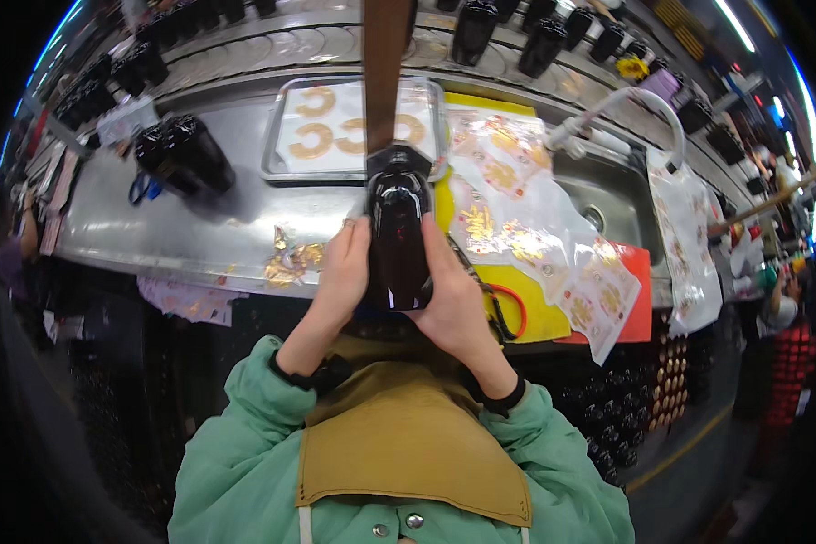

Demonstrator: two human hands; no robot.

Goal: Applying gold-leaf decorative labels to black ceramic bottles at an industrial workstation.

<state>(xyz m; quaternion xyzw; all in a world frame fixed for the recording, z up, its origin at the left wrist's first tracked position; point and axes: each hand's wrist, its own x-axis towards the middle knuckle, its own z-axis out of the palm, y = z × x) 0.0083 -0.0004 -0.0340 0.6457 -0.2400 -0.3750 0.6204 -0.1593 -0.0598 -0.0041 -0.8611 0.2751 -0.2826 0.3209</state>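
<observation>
Single view: head-worn wide fisheye camera, left unit of side-by-side pair. Looks steeply down and forward over wearer's chest onto steel counter. Picture upright, unmirrored. Straight counter edges bow toward rim; corners dark. Both forearms enter from lower edge, below counter. Left hand and right hand sit near frame centre, close to lens, at counter's near edge. Sink at counter's right end. Tray on counter, beyond hands. No second view, so no shared area.

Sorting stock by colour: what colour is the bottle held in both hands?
Glossy black bottle, seen best in the head view.
</observation>
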